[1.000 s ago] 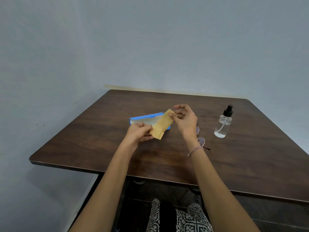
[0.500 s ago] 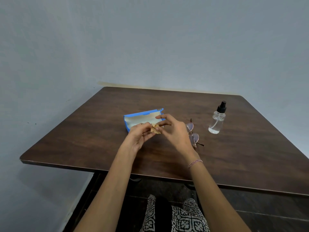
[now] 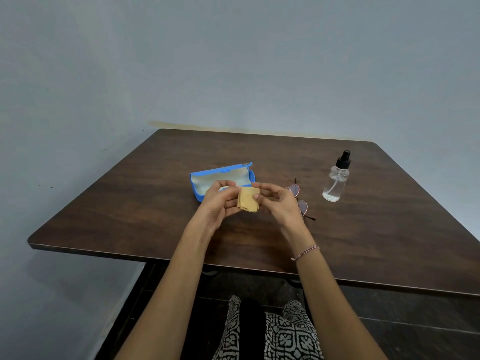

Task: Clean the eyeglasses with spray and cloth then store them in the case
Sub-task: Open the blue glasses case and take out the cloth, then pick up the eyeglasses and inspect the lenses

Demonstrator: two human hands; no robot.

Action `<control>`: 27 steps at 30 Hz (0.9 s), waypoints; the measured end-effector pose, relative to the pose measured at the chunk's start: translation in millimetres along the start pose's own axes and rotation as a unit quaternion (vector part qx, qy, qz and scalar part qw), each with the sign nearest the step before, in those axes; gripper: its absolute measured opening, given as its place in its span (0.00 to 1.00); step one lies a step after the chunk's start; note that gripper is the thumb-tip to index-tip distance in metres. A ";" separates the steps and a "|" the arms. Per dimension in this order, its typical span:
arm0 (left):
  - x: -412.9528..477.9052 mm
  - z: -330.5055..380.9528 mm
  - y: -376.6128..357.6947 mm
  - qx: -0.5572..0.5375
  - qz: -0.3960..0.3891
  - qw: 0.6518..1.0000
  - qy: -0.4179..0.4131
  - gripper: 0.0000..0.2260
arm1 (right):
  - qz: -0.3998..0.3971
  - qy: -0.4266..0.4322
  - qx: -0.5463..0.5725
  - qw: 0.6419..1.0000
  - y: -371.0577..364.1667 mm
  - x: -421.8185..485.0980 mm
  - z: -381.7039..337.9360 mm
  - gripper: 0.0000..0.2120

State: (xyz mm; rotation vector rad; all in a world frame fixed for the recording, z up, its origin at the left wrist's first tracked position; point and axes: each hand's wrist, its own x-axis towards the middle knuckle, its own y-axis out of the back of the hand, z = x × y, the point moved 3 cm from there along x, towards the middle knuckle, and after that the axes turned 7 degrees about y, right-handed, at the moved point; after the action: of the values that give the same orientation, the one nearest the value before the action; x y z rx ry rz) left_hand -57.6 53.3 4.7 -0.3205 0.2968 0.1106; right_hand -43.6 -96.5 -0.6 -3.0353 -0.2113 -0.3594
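Note:
A small tan cloth (image 3: pixel 248 200), folded into a square, is held between my left hand (image 3: pixel 220 201) and my right hand (image 3: pixel 279 203) above the table's middle. Both hands pinch its edges. Just behind them lies the blue eyeglass case (image 3: pixel 223 172), open, with a pale lining. The thin-rimmed eyeglasses (image 3: pixel 298 197) rest on the table to the right of my right hand, partly hidden by it. Farther right stands a clear spray bottle (image 3: pixel 335 181) with a black nozzle.
The dark wooden table (image 3: pixel 145 203) is set into a corner of grey walls. Its front edge runs just above my knees, which are covered in patterned black and white fabric (image 3: pixel 283 331).
The cloth, stretched out long a second ago, was bunched small between my fingers and now shows as a folded square. My hands came closer together, in front of the case.

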 end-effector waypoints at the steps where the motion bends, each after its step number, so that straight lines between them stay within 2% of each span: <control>1: -0.2 -0.5 0.8 0.029 0.005 0.999 -0.025 0.07 | 0.001 0.000 -0.004 1.000 0.6 0.2 0.8 0.10; 4: -0.8 -2.0 3.3 0.110 0.005 0.991 -0.082 0.10 | 0.004 -0.006 -0.015 1.000 3.2 0.9 2.9 0.12; 10: 0.7 -2.9 12.9 0.237 0.050 0.967 -0.083 0.14 | -0.072 -0.014 -0.151 0.986 5.0 1.3 3.4 0.19; 14: 2.0 -7.0 12.9 0.385 0.090 0.915 -0.085 0.14 | -0.095 -0.003 -0.341 0.935 1.9 0.0 11.2 0.18; 17: 4.3 -5.7 8.4 0.482 0.099 0.866 -0.089 0.15 | -0.125 0.008 -0.431 0.894 -4.1 3.3 11.6 0.18; 21: 5.6 -3.4 4.7 0.536 0.100 0.833 -0.094 0.15 | -0.153 -0.004 -0.497 0.854 -9.5 6.2 10.1 0.20; 27: 6.6 -3.7 3.8 0.545 0.114 0.823 -0.111 0.15 | -0.143 0.015 -0.505 0.851 -9.4 1.0 6.5 0.20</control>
State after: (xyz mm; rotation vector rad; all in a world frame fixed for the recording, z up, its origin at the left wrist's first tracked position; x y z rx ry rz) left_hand -52.9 56.1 -1.8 0.8772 0.1271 0.1940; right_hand -42.5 -86.5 -6.1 -4.0277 -0.6661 -0.7356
